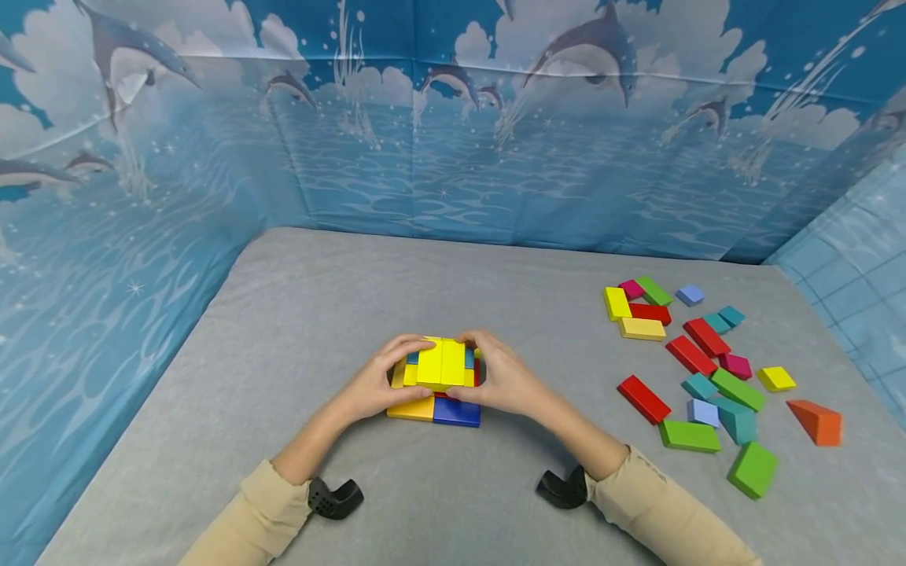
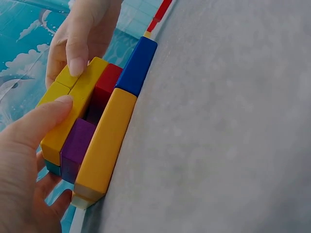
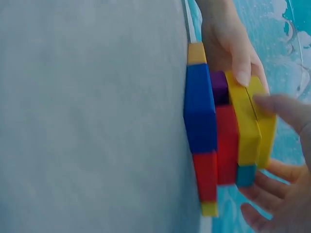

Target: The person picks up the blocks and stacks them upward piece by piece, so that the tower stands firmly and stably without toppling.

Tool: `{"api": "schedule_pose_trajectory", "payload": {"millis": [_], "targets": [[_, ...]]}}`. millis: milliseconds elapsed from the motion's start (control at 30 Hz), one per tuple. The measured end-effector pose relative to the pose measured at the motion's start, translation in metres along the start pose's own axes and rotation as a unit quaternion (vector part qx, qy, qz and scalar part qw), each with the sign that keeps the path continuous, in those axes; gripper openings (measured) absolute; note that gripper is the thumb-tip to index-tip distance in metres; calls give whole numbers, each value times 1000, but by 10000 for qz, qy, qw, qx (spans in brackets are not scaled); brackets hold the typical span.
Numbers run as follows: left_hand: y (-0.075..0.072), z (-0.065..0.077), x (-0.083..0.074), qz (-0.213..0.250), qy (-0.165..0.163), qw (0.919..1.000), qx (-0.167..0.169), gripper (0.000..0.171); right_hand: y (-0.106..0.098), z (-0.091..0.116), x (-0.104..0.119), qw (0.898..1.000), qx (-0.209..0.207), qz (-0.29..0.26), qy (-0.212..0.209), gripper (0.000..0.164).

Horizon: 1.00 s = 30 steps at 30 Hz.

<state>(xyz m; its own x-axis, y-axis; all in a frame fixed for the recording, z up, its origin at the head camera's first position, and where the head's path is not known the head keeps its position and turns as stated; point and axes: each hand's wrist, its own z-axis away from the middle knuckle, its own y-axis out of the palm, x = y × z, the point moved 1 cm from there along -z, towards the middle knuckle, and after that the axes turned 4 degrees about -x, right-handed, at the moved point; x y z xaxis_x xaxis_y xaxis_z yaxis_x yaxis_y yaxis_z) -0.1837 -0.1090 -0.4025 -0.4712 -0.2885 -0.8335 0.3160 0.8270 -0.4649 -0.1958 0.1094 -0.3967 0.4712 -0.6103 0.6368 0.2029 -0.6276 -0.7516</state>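
A layered stack of toy building blocks stands between my two hands. Its base shows an orange-yellow block [image 2: 107, 141] and a blue block [image 1: 456, 413]. Above these are a purple block [image 2: 77, 143] and a red block [image 3: 227, 145] with a gap between them. Higher up lies a long yellow block [image 2: 80, 116], topped by two yellow blocks [image 1: 442, 363] side by side. My left hand [image 1: 375, 383] grips the upper yellow blocks from the left, thumb in front and fingers behind. From the right, my right hand [image 1: 499, 373] grips them likewise. Teal blocks [image 3: 246, 175] show partly beneath.
Loose blocks lie scattered on the right of the grey tabletop [image 1: 283, 314], among them a red block [image 1: 644, 399], a green block [image 1: 690, 436] and an orange wedge [image 1: 817, 422]. A dolphin-print curtain [image 1: 460, 181] borders the back and left. Black wrist mounts [image 1: 335, 499] sit at both cuffs.
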Motion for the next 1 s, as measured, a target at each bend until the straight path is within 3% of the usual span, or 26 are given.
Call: {"api": "schedule_pose_trajectory", "payload": {"millis": [100, 233, 367, 533, 633, 800, 1000], "targets": [[0, 0, -1, -37, -59, 10000, -3, 52, -15, 0, -9, 9993, -69, -373, -14, 68], [0, 0, -2, -92, -189, 9998, 4, 53, -54, 3, -38, 9948, -680, -732, 199, 59], [0, 0, -2, -87, -235, 9997, 13, 53, -100, 16, -81, 9884, -1189, -517, 796, 55], [0, 0, -1, -73, -211, 9998, 11, 53, -138, 50, -131, 9801, -992, -80, 1720, 58], [0, 0, -1, -69, -208, 9998, 4, 53, -150, 69, -151, 9740, -721, 300, 2127, 57], [0, 0, -1, -47, -204, 9998, 3, 53, -158, 89, -174, 9700, -682, 922, 2143, 45], [0, 0, -2, -48, -228, 9997, 20, 53, -159, 94, -182, 9680, -608, 1078, 2185, 39]]}}
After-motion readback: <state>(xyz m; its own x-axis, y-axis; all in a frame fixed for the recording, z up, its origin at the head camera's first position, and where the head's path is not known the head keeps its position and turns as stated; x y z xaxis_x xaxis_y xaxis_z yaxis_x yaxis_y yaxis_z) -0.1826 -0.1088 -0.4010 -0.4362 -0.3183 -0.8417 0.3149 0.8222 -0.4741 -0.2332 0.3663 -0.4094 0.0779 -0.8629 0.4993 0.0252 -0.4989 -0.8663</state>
